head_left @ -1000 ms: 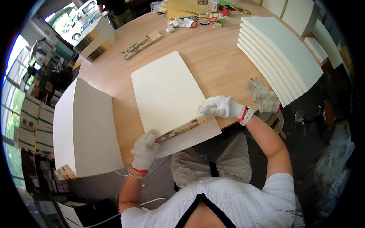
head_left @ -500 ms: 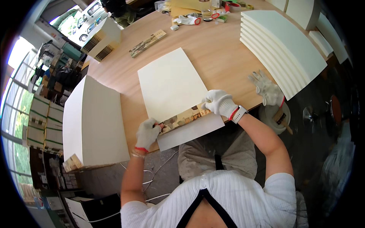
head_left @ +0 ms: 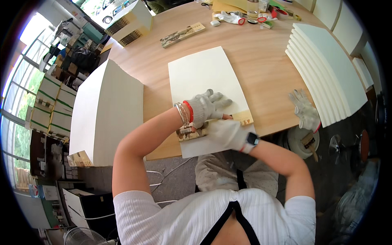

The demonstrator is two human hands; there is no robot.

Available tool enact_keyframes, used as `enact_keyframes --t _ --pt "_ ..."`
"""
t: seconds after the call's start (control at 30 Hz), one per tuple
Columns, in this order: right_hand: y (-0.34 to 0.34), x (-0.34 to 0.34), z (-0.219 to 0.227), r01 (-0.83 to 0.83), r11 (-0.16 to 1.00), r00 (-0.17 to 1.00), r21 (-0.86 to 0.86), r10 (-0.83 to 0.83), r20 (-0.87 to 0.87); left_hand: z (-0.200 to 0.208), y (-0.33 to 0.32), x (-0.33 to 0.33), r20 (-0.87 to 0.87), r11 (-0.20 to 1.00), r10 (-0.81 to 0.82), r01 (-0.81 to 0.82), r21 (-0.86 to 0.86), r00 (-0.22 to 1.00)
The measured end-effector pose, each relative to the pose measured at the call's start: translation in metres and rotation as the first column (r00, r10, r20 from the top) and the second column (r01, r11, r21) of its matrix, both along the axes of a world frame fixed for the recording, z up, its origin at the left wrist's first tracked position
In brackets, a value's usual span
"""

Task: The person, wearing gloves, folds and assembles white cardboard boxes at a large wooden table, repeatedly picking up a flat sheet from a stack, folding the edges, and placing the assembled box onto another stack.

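A white sheet or book block (head_left: 204,69) lies on the table in front of me. Along its near edge runs a printed beige-brown paper strip (head_left: 188,134), with a plain white flap (head_left: 201,150) on its near side. My left hand (head_left: 207,107), in a white work glove with some fingertips bare, rests across the strip and sheet, its fingers spread. Just to the right and nearer, my gloved right hand (head_left: 228,134) is over the strip, smeared by motion. Its fingers cannot be made out. Both hands hide the strip's middle.
A tall white paper stack (head_left: 108,114) stands at left; layered white blocks (head_left: 326,73) are at right, beside a loose glove (head_left: 304,110). Farther back lie another printed strip (head_left: 182,34) and a glass jar (head_left: 252,10). A bucket with a brush (head_left: 309,142) stands below the table edge.
My left hand has moved from the strip's left end to its middle, fingers now spread. The right hand has shifted nearer and lower along the strip. The whole view has turned a little.
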State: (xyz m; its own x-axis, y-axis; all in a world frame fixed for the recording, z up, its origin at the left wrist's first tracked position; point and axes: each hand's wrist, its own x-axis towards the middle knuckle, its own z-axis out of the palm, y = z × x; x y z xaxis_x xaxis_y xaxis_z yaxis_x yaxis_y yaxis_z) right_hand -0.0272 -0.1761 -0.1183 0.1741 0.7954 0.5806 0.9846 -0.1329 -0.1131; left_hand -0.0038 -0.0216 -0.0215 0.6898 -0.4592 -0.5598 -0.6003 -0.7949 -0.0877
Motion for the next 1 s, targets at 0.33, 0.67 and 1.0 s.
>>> enact_keyframes --t 0.33,0.67,1.0 --pt "0.104 -0.041 -0.007 -0.126 0.989 0.955 -0.076 0.100 -0.278 0.020 -0.013 0.006 -0.031 0.990 -0.113 0.115 0.086 0.993" --pt "-0.078 0.050 0.000 -0.067 0.997 0.990 -0.050 0.061 -0.126 0.009 -0.012 0.005 -0.035 0.974 -0.174 0.177 0.142 0.984" --pt "-0.083 0.087 0.023 0.422 0.850 0.426 -0.316 -0.493 -0.759 0.022 0.009 -0.009 0.013 0.995 -0.069 0.068 0.074 0.997"
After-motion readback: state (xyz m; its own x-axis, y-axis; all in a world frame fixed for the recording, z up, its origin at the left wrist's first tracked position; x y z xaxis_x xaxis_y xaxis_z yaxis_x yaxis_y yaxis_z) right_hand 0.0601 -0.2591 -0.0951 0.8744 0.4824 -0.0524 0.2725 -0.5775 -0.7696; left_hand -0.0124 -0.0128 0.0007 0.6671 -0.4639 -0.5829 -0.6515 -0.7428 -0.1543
